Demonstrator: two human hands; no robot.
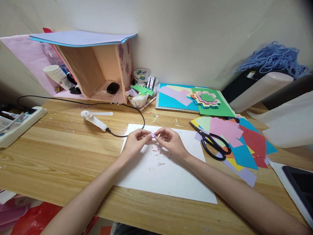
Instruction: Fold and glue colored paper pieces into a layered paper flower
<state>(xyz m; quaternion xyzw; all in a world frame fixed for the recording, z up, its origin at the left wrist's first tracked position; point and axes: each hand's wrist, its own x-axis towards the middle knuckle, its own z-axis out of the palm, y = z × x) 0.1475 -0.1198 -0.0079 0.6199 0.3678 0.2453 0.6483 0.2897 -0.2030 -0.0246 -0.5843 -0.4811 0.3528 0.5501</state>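
Observation:
Between my fingertips is a small piece of purple paper point(153, 134), held just above a white sheet point(171, 178). My left hand point(136, 141) pinches its left side, and my right hand point(172, 141) pinches its right side. Both hands are closed on it. Red and dark marks point(157, 151) show on the white sheet below them. Black-handled scissors point(212, 140) lie to the right, on top of cut coloured paper point(225, 127). A white glue gun point(95, 121) with a black cord rests on the wooden table at the left.
Behind stand an open cardboard box point(105, 62), a bowl of paper scraps point(138, 101) and markers point(150, 82). A layered paper flower point(206, 99) lies on green paper at the back right. A power strip point(36, 119) sits far left; a dark device point(299, 186) far right.

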